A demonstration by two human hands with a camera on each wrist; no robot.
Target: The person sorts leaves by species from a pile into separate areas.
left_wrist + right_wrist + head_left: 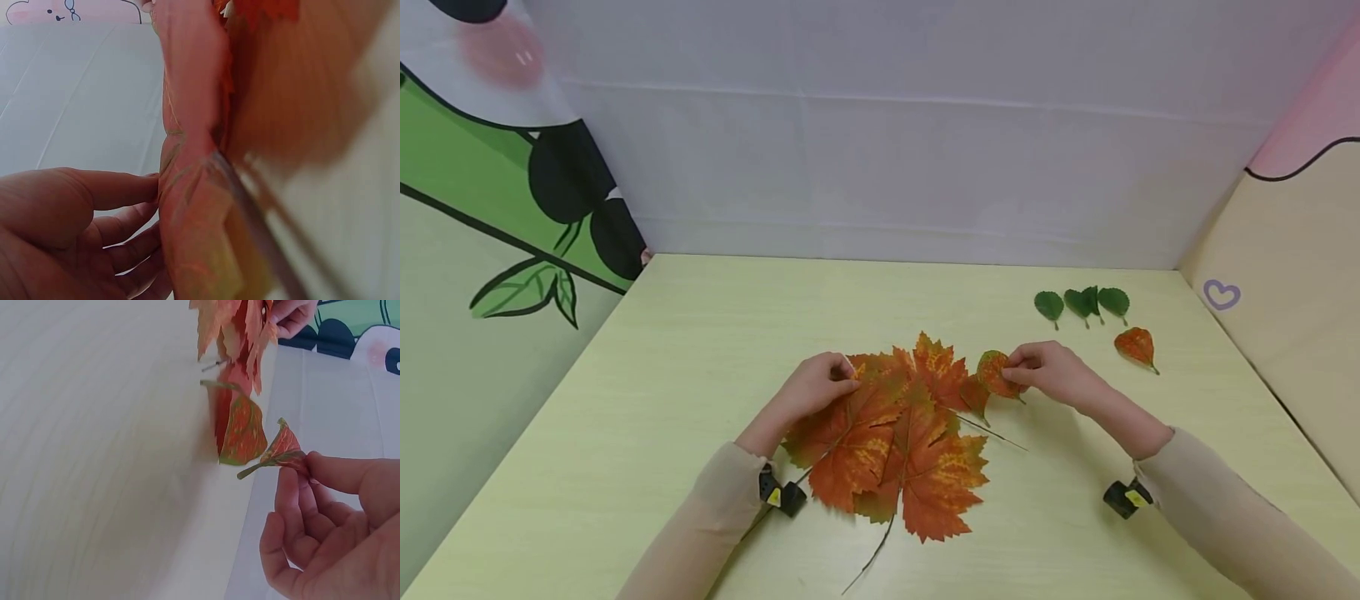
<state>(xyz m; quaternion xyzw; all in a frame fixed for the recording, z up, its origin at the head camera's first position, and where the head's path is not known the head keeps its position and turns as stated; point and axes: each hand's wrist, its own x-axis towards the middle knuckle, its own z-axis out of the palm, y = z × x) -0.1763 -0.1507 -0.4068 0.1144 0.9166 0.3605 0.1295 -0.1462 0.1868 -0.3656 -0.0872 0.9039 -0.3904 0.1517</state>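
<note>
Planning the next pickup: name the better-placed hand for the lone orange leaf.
Likely the right hand: it's nearer the lone orange leaf, though pinching another leaf; the left hand holds a large leaf.

Four green leaves (1048, 305), three small orange leaves (1135, 346) — large maple leaves (943, 475), at least three.

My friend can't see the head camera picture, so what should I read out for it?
A person's right hand pinches a small orange-and-green leaf beside overlapping big orange leaves, with the left hand holding one at its edge. Off to the right on the pale table lie small green leaves and a single small orange leaf.
</note>
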